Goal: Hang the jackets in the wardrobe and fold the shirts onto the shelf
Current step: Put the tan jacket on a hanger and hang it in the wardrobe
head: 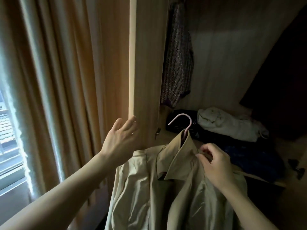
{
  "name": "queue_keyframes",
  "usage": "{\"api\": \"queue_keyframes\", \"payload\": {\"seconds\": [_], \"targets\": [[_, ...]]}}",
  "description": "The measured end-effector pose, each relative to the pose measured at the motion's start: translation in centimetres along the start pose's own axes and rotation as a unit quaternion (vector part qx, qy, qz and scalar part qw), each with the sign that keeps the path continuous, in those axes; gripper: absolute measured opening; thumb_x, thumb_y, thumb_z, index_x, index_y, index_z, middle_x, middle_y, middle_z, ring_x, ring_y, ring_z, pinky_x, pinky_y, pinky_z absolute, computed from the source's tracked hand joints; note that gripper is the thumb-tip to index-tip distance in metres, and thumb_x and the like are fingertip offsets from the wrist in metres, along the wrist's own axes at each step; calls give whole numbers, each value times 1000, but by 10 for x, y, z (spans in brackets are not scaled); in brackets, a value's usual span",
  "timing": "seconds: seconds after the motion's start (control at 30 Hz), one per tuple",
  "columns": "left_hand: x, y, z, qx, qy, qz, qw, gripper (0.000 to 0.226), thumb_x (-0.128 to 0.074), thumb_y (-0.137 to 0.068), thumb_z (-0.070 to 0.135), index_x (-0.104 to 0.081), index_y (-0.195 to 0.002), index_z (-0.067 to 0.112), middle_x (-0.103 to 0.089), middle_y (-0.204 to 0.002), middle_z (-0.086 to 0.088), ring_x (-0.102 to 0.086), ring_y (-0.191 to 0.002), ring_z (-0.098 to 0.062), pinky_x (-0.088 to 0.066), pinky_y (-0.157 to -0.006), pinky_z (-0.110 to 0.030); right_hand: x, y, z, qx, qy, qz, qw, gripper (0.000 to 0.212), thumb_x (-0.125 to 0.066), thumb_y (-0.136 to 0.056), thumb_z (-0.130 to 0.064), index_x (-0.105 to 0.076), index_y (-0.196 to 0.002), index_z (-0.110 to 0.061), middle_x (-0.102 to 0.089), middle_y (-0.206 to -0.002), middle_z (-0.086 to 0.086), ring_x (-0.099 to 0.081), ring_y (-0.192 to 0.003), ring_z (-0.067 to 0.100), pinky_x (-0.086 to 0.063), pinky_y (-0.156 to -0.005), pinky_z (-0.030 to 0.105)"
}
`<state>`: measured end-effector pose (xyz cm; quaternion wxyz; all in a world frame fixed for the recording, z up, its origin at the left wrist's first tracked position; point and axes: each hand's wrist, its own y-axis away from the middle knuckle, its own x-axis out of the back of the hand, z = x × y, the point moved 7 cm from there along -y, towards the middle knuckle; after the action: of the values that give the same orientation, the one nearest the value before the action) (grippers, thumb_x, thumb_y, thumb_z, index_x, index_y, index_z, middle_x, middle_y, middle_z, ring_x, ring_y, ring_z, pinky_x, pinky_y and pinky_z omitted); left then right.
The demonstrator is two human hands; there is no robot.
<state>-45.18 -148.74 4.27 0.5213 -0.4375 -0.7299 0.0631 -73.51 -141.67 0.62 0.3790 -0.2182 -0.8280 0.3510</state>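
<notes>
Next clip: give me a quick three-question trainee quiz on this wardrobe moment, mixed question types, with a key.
1. True or false: the beige jacket is already on a pink hanger.
2. Which hand pinches the jacket near its collar? A) left hand B) right hand C) both
3. Fill in: the open left hand rests at the edge of the wardrobe ____.

Key:
1. True; the hook sticks up out of the collar.
2. B; the left hand holds nothing.
3. door. Inside, a knitted garment hangs, and a pale crumpled garment lies on dark clothes.
</notes>
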Motion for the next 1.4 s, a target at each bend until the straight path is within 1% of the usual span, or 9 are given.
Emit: {"api": "queue_keyframes", "payload": {"seconds": [0.17, 0.3, 0.37, 0.63, 0.87, 1.0, 1.13, 1.23, 1.4], "targets": [[-15, 15, -49, 102, -43, -51, 993, 48, -51, -89, 30, -55, -134, 13, -47, -145, -4, -22, -149, -23, -28, -112, -49, -25, -13, -18, 2, -8, -12, 1000, 25, -75, -82, -8, -58, -87, -26, -60, -84, -13, -58, -82, -1, -41, -66, 9], [-28, 11, -45, 55, -61, -72, 994, 56, -44, -94, 30, -39, -147, 14, -32, -155, -4, -8, -151, -24, -20, -116, -51, -38, -22, -20, -5, -19, -22, 1000, 21, -73, -83, -8, -60, -87, -23, -60, -85, -12, -57, -83, -3, -43, -66, 9], [-30, 8, -34, 63, -59, -76, 993, 57, -42, -96, 33, -35, -149, 14, -30, -158, -4, -5, -152, -26, -18, -117, -52, -40, -26, -21, 1, -19, -21, 1000, 23, -74, -83, -7, -59, -86, -25, -59, -84, -14, -57, -82, -4, -43, -69, 6], [-26, 13, -46, 98, -22, -47, 994, 45, -64, -81, 24, -63, -124, 9, -53, -139, -9, -31, -145, -28, -37, -107, -52, -34, -39, -12, 20, -4, -5, 1000, 22, -76, -80, -4, -60, -86, -19, -61, -83, -9, -58, -83, -1, -41, -70, 5], [-23, 11, -38, 113, 14, 7, 994, 46, -80, -68, 23, -72, -109, 6, -61, -130, -12, -43, -138, -30, -45, -100, -55, -28, -42, -13, 26, 13, -13, 999, 21, -74, -82, -8, -59, -86, -22, -58, -84, -13, -56, -83, -3, -40, -69, 6], [-18, 6, -35, 155, 85, 13, 984, 42, -65, -84, 28, -62, -121, 9, -54, -136, -7, -33, -144, -26, -40, -107, -50, -16, -40, -6, -5, 25, -11, 1000, 18, -72, -84, -9, -59, -87, -21, -58, -86, -9, -56, -82, 1, -42, -70, 14], [13, -8, -11, 177, 202, 56, 962, 24, -53, -90, 29, -56, -109, 15, -54, -126, -7, -46, -129, -31, -45, -98, -47, 5, -42, 1, -29, 56, 2, 998, 14, -72, -86, -9, -61, -91, -16, -59, -88, -5, -56, -80, 9, -39, -67, 12], [42, -22, 21, 136, 259, 103, 951, 24, -51, -92, 37, -53, -109, 20, -55, -121, -1, -50, -115, -24, -48, -88, -41, 23, -46, 9, -57, 82, 11, 995, 10, -71, -87, -11, -62, -92, -13, -59, -87, -3, -55, -81, 13, -37, -66, 19], [77, -44, 84, 53, 357, 126, 924, 28, -46, -93, 42, -53, -115, 27, -52, -115, 8, -48, -103, -13, -48, -84, -33, 54, -46, 26, -107, 109, 42, 987, 10, -71, -87, -13, -63, -91, -11, -62, -83, 0, -58, -79, 15, -40, -67, 24]]}}
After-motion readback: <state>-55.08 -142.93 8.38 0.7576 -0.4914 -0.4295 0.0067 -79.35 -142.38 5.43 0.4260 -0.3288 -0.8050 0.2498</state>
